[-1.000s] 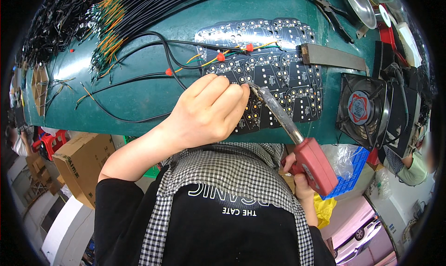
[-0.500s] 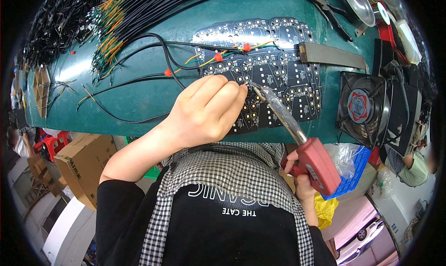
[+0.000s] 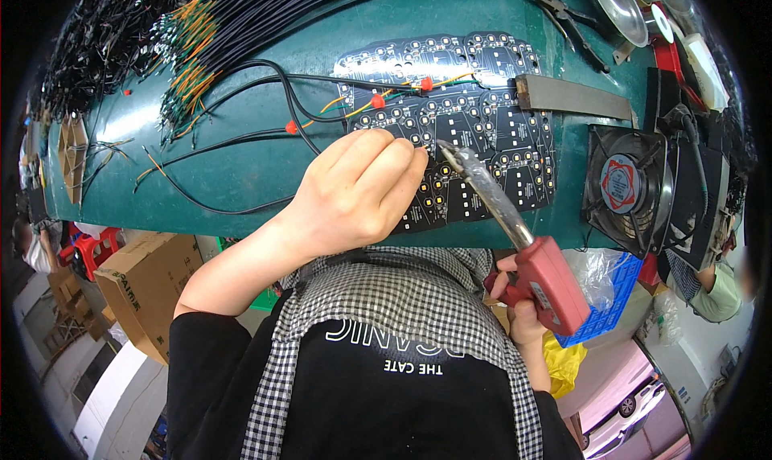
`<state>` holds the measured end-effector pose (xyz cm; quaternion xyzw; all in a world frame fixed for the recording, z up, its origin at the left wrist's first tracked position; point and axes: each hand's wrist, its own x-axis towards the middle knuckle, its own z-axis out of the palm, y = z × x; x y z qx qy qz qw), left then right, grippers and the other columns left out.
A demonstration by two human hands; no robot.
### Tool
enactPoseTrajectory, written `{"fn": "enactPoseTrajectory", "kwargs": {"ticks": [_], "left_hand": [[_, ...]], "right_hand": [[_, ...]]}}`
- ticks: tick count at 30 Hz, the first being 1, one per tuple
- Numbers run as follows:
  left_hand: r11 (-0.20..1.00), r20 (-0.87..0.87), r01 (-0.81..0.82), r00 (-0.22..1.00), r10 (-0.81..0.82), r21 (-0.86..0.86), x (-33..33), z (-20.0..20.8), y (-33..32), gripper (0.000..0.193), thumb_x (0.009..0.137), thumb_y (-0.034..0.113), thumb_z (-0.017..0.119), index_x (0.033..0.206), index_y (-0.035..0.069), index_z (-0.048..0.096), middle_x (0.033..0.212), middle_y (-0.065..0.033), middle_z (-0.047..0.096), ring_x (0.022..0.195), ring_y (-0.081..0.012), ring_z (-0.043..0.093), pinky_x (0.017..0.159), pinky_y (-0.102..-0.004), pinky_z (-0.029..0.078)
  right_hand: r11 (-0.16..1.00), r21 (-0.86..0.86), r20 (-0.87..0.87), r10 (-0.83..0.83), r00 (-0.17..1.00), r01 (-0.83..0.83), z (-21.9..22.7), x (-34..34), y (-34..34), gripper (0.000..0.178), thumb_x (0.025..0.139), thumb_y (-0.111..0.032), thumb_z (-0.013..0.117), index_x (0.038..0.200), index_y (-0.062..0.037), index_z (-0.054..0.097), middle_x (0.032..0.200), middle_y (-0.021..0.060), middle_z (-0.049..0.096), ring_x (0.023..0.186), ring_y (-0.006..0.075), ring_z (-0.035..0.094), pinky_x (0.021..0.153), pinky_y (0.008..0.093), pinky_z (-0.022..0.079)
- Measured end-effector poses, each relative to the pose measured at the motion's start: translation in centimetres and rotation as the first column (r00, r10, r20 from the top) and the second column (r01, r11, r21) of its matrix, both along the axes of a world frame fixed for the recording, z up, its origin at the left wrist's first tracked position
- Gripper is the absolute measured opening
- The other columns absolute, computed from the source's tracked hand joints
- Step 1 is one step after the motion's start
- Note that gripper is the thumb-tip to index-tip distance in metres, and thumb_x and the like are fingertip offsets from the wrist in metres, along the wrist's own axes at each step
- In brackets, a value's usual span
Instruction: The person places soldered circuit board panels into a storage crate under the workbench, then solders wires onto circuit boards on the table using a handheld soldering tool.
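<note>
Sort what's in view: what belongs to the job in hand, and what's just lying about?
Seems part of the job:
black circuit boards
right hand, gripping the red soldering gun
left hand, pinched over the boards; its hold is hidden
flat metal bar, resting on them
black cables reaching over them

Seems just lying about:
pliers
metal bowl
cardboard box
blue crate

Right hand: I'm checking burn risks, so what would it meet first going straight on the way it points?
Led by the red soldering gun, the right hand would probably meet the black circuit boards first, close beside the left hand; whether the gun's tip touches them is unclear.
</note>
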<state>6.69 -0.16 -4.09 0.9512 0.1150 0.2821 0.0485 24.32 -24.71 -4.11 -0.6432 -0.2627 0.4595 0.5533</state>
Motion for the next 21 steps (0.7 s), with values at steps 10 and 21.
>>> {"fn": "enactPoseTrajectory", "kwargs": {"ticks": [10,21], "left_hand": [[0.999,0.031,0.036,0.999,-0.038,0.036,0.3,0.4,-0.1,0.021,0.066,0.002,0.070,0.084,-0.006,0.067,0.085,-0.0095,0.058,0.080,-0.0225,0.061,0.068,-0.0321,0.054],[0.998,-0.001,0.062,0.998,-0.062,0.024,0.4,0.7,-0.1,0.022,0.064,0.001,0.069,0.084,-0.008,0.065,0.085,-0.0104,0.057,0.082,-0.0237,0.061,0.069,-0.0325,0.055]], "right_hand": [[0.998,0.020,-0.072,-0.059,0.996,0.060,0.6,-0.3,0.3,0.088,0.076,-0.049,0.081,0.130,0.0111,0.047,0.105,0.0189,0.066,0.069,0.0184,0.063,0.061,0.0280,0.051],[1.000,0.018,0.019,0.011,1.000,-0.011,-1.0,0.3,-1.4,0.087,0.074,-0.040,0.084,0.131,0.0140,0.048,0.090,0.0142,0.069,0.069,0.0165,0.067,0.065,0.0253,0.052]]}}
